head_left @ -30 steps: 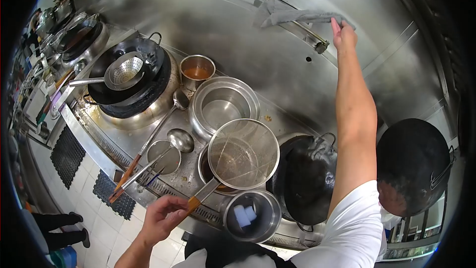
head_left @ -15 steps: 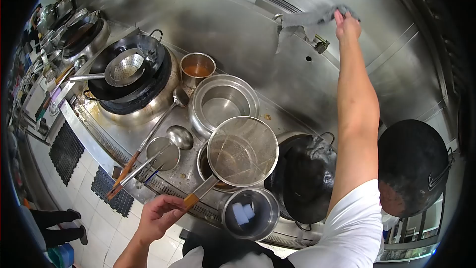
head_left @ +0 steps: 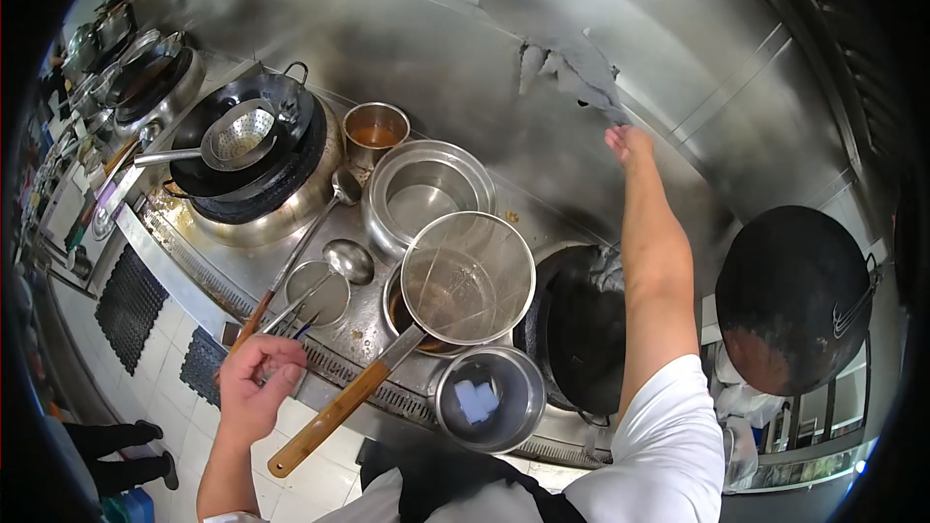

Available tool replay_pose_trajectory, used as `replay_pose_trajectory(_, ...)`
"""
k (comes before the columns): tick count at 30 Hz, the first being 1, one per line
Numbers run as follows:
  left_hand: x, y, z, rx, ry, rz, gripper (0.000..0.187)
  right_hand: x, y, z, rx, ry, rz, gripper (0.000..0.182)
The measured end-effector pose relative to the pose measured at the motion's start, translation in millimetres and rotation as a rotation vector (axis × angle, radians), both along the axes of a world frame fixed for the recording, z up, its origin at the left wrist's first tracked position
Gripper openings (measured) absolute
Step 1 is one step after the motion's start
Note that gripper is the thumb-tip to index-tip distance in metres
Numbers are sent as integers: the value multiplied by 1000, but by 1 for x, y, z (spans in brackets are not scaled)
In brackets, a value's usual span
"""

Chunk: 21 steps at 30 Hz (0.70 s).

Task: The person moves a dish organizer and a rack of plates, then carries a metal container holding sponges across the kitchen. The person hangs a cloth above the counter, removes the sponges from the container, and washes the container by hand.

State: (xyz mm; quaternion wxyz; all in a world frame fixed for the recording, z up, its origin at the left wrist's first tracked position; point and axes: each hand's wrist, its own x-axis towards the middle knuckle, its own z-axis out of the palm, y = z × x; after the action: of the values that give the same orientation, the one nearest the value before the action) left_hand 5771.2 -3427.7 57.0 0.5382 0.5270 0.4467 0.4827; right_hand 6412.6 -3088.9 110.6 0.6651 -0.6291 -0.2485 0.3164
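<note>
My right hand is stretched far forward at the steel back wall, closed on a grey cloth that trails up and left from it against the metal. My left hand hovers with loosely curled fingers near the handle ends of two ladles, with nothing visible in it. Just right of it lies the wooden handle of a large mesh strainer, which rests across a pot with brown liquid. One ladle leans in a small round strainer; the other ladle lies behind it.
A steel pot and a smaller pot with reddish liquid stand behind. At left, a wok holds a perforated skimmer. White blocks lie in a steel bowl. Right are a dark wok and another upright wok.
My right hand has come down and left along the wall with the cloth. My left hand has shifted left, away from the strainer's handle, which now shows in full.
</note>
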Motion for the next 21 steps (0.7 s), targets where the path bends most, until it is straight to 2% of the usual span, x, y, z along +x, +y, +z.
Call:
replay_pose_trajectory(3,-1,0,26,142,120,47,20,14,-14,-10,-26,-9,81,36)
replay_pose_trajectory(5,-4,-3,54,317,303,89,17,10,-26,-4,-9,-41,126,36)
replay_pose_trajectory(7,-9,-7,86,531,471,138,14,-27,-63,48,76,-139,194,35)
replay_pose_trajectory(10,-19,-23,144,938,678,234,16,-81,-154,124,363,-356,426,38)
replay_pose_trajectory(11,-19,-32,158,972,473,183,19,-99,-193,153,398,-468,486,36)
replay_pose_trajectory(13,-8,-40,214,1248,498,-29,35,-102,-261,194,553,-673,564,32)
replay_pose_trajectory(15,19,-61,282,1420,662,-335,58,-103,-334,233,748,-931,669,32)
replay_pose_trajectory(17,54,-95,327,1339,623,-563,59,-102,-406,274,924,-1353,1001,35)
replay_pose_trajectory(21,120,-138,337,1291,797,-927,58,-133,-519,259,1031,-1682,1412,35)
